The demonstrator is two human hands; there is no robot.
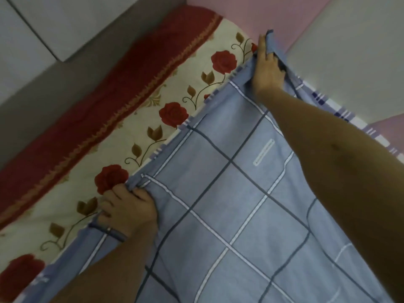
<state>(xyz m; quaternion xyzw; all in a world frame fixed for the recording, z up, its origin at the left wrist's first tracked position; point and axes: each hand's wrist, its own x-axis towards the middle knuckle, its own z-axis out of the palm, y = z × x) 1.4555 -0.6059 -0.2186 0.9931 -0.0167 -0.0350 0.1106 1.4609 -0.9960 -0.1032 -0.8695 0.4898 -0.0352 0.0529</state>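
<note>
a large light-blue cotton sheet with a grid of dark-blue and white lines [229, 204] lies spread over the near and right part of the bed and fills most of the view. its far edge runs on a slant from the lower left to the upper right. the person's left hand [129, 208] sits at the lower-left part of that edge, its fingers curled round a gathered fold of the cloth and gripping it, knuckles turned toward the uncovered bedding. the right hand [267, 68] reaches out on a straight arm to the far corner of the sheet, close against the pink wall [251, 14]. it pinches the corner, which folds up over the fingers, though how the thumb lies cannot be told. between the two hands the edge is pulled fairly taut. a small white dashed rectangle [263, 152] is printed on the sheet near the right forearm. beyond the edge shows the cream bed cover printed with red roses and brown leaves [153, 101], with a broad dark-red border [98, 88] along the far side of the bed. past it lies a grey tiled floor [32, 29].
</note>
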